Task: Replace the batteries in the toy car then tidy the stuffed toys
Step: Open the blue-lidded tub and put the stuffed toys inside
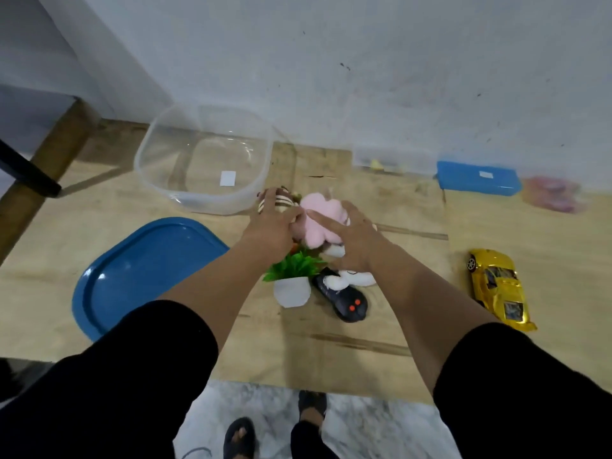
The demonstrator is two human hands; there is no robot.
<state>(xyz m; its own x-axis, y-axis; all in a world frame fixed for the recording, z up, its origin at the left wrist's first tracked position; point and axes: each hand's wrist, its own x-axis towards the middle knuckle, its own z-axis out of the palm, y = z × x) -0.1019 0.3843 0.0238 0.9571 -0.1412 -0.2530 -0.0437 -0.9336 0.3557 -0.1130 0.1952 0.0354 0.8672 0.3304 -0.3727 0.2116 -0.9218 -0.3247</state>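
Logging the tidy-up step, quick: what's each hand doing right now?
Left hand: holds the striped stuffed toy.
Right hand: rests on the pink stuffed toy; grip cannot be told.

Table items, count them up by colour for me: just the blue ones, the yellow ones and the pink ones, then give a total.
Blue: 2, the tray lid and the flat blue box
Yellow: 1, the toy car
Pink: 2, the pink plush under the hands, and a blurred pink bag
Total: 5

Nothing legible here

I can read no text: the white sticker [228, 178] in my clear tub [172, 140] at far left and the white label [486, 174] on the blue box [463, 183] at far right look blank.
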